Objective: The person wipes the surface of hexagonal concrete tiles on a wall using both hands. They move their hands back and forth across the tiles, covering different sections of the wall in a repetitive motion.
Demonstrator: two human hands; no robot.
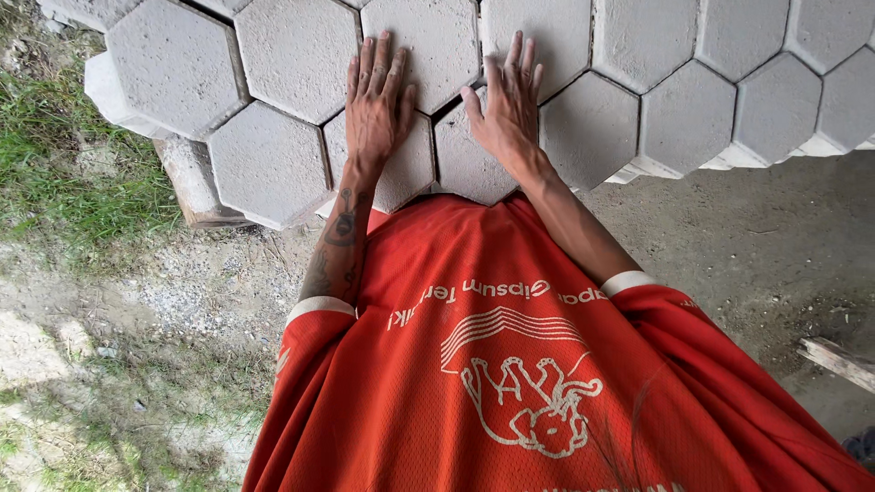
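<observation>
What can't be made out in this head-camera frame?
- Lower layers of the stack of grey hexagonal concrete paving blocks: covered by the top layer.
- How far the stack extends: cut off by the top and right edges.
- Palms of the left hand and right hand: pressed flat, facing down.

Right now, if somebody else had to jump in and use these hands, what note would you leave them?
Left hand: flat and open, palm down on the grey hexagonal paving blocks, fingers spread across a joint between blocks. It grips nothing.
Right hand: also flat and open on the next blocks over, holding nothing.
Blocks: packed edge to edge in a honeycomb layer on a raised stack at the person's front; more blocks show below at the left edge.
Done: this top layer looks closely fitted.
Left: no block is lifted yet.
</observation>
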